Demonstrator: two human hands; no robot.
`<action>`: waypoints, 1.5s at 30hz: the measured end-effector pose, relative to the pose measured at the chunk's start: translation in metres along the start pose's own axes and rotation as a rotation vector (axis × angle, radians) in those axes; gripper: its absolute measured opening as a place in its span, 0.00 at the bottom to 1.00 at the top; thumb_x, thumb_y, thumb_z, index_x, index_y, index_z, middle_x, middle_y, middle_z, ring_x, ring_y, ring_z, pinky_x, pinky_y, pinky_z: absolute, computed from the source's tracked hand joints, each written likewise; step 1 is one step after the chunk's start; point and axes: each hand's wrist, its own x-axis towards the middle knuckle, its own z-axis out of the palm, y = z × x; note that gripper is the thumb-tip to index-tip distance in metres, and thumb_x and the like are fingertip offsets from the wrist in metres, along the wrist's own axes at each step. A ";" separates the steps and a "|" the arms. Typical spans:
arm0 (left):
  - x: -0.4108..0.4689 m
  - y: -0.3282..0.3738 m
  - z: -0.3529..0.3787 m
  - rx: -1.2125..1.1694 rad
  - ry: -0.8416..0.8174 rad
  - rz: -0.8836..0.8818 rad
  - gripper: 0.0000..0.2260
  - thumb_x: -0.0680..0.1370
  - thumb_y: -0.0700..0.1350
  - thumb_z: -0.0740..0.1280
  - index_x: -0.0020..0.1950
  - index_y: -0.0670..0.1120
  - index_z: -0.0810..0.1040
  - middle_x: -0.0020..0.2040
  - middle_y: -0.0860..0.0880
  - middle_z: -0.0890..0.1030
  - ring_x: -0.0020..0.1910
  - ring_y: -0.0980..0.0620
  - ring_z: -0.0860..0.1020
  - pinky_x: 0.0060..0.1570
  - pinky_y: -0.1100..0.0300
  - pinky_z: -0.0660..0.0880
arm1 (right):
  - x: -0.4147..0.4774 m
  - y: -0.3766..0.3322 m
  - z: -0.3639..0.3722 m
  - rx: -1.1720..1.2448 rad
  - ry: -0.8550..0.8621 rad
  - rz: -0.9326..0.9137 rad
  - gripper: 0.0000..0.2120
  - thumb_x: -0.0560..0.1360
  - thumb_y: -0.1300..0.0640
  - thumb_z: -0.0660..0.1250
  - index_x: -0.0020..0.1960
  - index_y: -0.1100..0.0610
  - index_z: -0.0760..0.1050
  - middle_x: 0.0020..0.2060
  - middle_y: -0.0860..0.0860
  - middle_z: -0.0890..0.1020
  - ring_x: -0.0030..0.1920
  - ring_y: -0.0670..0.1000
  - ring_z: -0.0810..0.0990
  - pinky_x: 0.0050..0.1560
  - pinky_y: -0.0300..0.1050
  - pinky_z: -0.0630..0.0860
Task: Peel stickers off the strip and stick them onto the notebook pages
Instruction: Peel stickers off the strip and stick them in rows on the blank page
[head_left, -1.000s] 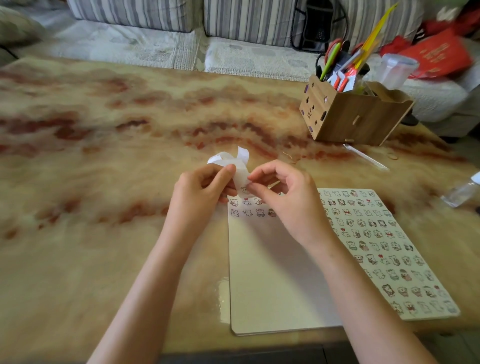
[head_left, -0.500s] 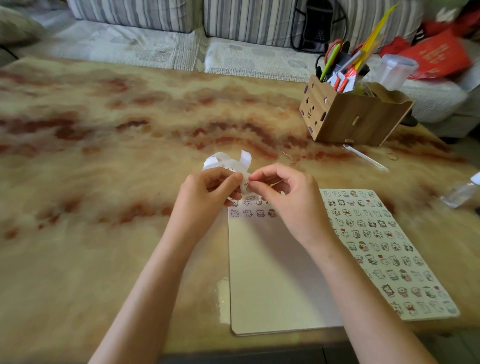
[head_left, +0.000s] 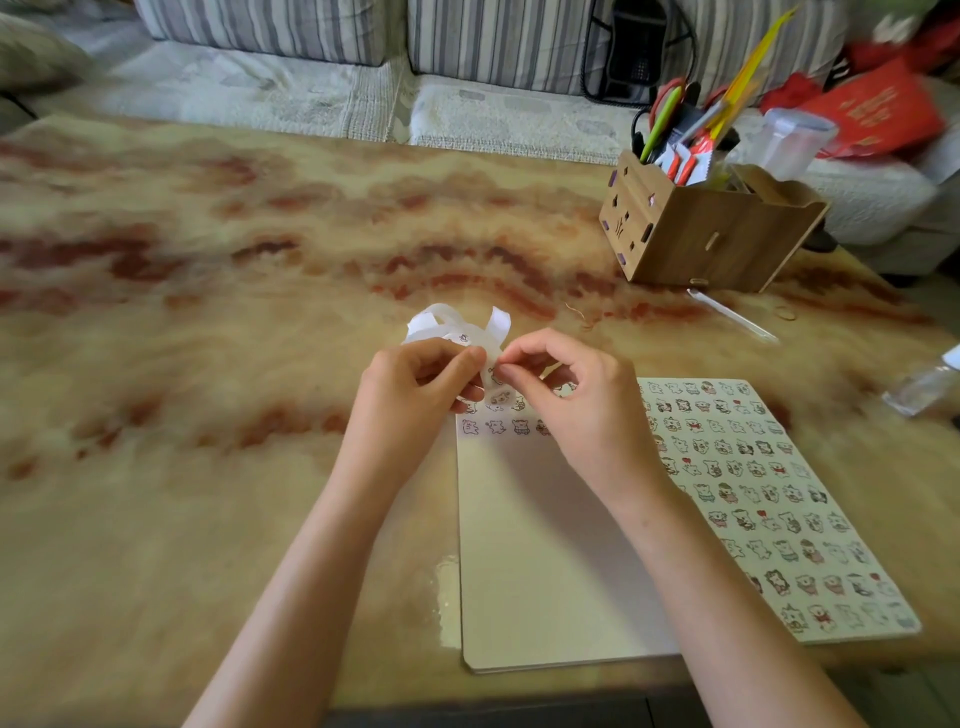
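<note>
Nearest the camera, an open notebook (head_left: 545, 561) lies flat at the front edge of the marbled table (head_left: 208, 364). Its left page is blank and cream-coloured except for two rows of small cartoon stickers (head_left: 498, 426) along the top. The right page (head_left: 769, 499) is covered edge to edge with the same small figures.

Both forearms reach in from the bottom of the frame and meet above the top left corner of the notebook. The left hand (head_left: 415, 395) is closed, thumb against fingers, pinching the white sticker strip (head_left: 457, 325). The strip curls up and away behind the hands in loose loops, one small sticker visible on it. The right hand (head_left: 576, 400) is pinched thumb to forefinger at the strip, right beside the left thumb; whether it holds a peeled sticker or only the strip edge cannot be told.

Beyond the hands, a clear slender stick (head_left: 732, 314) lies on the table, just in front of a wooden desk organiser (head_left: 706, 239). The organiser holds pens, scissors (head_left: 691, 156) and a yellow strip. A clear plastic bottle (head_left: 924, 384) lies at the right edge of the table.

Farthest back, a striped sofa (head_left: 311, 26) with pale seat covers runs along the table, with red bags (head_left: 883, 109) at its right end.
</note>
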 end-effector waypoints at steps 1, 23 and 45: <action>0.000 0.000 0.000 0.001 0.002 -0.005 0.09 0.77 0.43 0.66 0.41 0.42 0.83 0.34 0.47 0.83 0.30 0.63 0.77 0.33 0.76 0.69 | 0.000 0.000 0.000 -0.017 0.002 -0.008 0.02 0.72 0.61 0.72 0.43 0.56 0.80 0.35 0.48 0.82 0.33 0.49 0.78 0.37 0.46 0.76; 0.000 -0.001 -0.002 0.032 0.043 -0.050 0.10 0.77 0.44 0.66 0.39 0.44 0.83 0.33 0.50 0.82 0.29 0.63 0.76 0.31 0.76 0.68 | 0.005 -0.014 -0.012 0.109 -0.118 0.168 0.04 0.73 0.61 0.71 0.41 0.54 0.78 0.36 0.42 0.78 0.35 0.41 0.72 0.39 0.32 0.68; 0.001 -0.004 -0.004 0.083 0.058 -0.065 0.10 0.77 0.46 0.66 0.39 0.45 0.83 0.34 0.51 0.83 0.30 0.63 0.75 0.31 0.77 0.67 | 0.003 0.017 -0.053 -0.048 -0.363 0.658 0.02 0.70 0.57 0.74 0.41 0.54 0.82 0.38 0.50 0.85 0.39 0.48 0.79 0.45 0.42 0.73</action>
